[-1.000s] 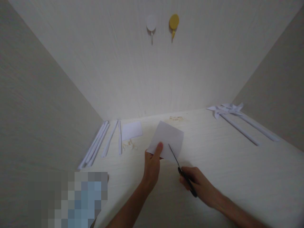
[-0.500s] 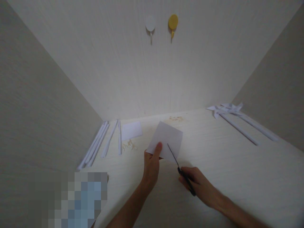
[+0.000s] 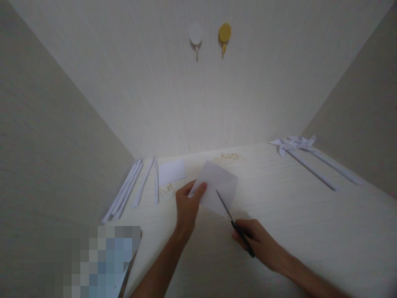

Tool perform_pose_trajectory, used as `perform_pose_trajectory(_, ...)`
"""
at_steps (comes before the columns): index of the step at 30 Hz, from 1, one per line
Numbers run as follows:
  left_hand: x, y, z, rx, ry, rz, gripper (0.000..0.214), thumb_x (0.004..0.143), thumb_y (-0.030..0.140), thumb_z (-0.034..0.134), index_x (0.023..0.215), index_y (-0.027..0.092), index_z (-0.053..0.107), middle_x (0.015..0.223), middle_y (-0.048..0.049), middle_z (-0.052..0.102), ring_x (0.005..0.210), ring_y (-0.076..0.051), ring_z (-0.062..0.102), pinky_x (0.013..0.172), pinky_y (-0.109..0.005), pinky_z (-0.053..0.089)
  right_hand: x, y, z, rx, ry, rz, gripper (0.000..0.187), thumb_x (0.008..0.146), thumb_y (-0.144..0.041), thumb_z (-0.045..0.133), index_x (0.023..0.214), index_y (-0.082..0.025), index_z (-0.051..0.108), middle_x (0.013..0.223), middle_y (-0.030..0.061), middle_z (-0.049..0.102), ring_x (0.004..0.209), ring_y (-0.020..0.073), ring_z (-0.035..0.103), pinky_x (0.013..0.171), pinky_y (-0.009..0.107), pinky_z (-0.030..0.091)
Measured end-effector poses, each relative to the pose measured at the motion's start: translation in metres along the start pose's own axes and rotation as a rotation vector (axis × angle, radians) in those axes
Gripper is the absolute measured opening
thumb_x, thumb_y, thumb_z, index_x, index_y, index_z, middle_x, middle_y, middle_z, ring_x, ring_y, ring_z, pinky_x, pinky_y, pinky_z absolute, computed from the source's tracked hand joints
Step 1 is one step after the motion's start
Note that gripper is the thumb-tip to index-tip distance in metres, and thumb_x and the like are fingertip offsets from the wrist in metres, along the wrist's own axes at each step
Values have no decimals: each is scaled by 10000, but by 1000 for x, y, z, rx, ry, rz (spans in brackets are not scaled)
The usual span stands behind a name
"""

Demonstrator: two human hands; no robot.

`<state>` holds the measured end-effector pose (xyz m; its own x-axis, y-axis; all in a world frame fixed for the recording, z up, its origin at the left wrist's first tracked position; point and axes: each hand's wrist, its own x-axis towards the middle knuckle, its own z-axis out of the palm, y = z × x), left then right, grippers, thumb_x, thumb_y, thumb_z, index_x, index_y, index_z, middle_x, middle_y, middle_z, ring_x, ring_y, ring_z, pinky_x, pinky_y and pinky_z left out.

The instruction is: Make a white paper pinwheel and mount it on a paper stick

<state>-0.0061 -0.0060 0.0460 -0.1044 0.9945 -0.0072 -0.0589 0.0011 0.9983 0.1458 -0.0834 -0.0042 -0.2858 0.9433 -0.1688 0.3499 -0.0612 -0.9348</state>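
Note:
Between thumb and fingers, my left hand grips the left corner of a white square of paper, raised above the table. My right hand is closed around the black handles of a pair of scissors. Their thin blades reach up and left across the lower right part of the paper, with the tip near its middle. Whether the blades are fully closed on the sheet I cannot make out.
White paper tubes lie at the left, near a flat paper stack and small pale bits. More bits lie by the back wall. Two paper pinwheels rest at the right. A white hook and yellow hook are on the wall.
My left hand has shifted left and slightly up, to the paper's left corner. The scissors have moved only a little to the left, still across the sheet.

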Motion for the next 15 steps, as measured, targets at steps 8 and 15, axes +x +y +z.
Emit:
perform_pose_trajectory(8,14,10,-12,85,-155,-5,98,531,217,694,561,135,650,565,-13,640,509,-97,548,501,-194,427,3,1,-2,81,35,-38,410,765,-528,401,549,-182,359,516,-38,329,486,83,309,441,216,249)
perform_pose_trajectory(15,11,8,-10,254,-436,-157,199,576,251,639,452,112,568,381,9,530,318,-38,390,329,-153,282,4,1,-3,172,66,-67,496,722,-641,373,528,-185,371,492,-24,362,462,90,342,424,223,274)
